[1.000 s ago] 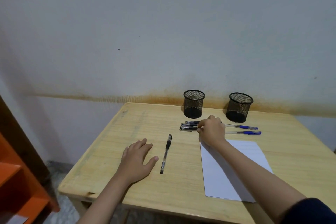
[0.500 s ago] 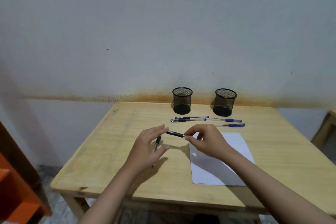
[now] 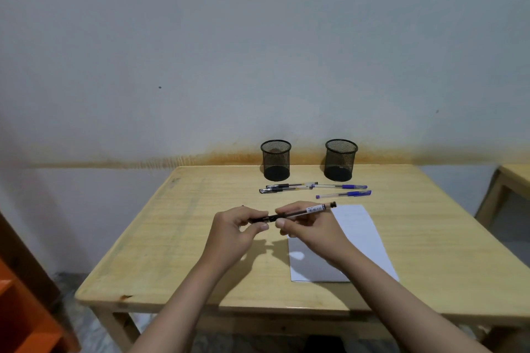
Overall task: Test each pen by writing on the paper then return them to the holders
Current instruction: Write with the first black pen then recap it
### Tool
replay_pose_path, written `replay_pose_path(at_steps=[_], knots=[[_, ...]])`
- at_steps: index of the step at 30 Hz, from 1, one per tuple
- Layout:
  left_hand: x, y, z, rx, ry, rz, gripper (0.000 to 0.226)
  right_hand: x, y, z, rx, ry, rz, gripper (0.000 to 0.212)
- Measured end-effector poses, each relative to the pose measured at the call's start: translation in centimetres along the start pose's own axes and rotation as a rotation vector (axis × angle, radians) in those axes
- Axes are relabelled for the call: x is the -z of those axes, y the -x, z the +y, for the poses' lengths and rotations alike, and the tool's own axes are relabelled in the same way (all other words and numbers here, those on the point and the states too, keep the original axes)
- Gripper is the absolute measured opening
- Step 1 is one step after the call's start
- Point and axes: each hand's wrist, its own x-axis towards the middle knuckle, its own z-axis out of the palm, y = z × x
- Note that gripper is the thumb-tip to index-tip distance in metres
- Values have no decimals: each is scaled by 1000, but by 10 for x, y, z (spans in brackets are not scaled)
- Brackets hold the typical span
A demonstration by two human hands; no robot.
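Above the table (image 3: 177, 238), both hands pinch one black pen (image 3: 292, 213), the left hand (image 3: 238, 228) apparently at its cap end, the right hand (image 3: 308, 225) on the barrel beside the paper (image 3: 361, 235).

You have one view only, a wide-angle camera worn on the head. It looks forward and down from the near edge of the wooden table (image 3: 177, 238), facing the pale wall (image 3: 258, 51) behind it. The whole tabletop lies in frame, with both forearms entering from the bottom edge. The far table edge sits near mid-frame; wall fills the upper half. With no second view, no part of the scene is shared.
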Motion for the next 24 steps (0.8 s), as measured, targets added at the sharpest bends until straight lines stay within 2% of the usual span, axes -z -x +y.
replay_pose_path(at_steps=[9, 18, 21, 24], knots=[[22, -3, -7, 77, -1, -126, 28, -32, 8, 11, 98, 173, 106, 5], [26, -4, -18, 107, -39, -244, 24, -45, 15, 28, 201, 209, 165, 16], [52, -3, -40, 205, -105, -106, 28, -32, 19, 24, 257, 135, 216, 20], [82, 1, -57, 276, -170, 31, 17, -14, 18, 20, 227, 114, 249, 18]])
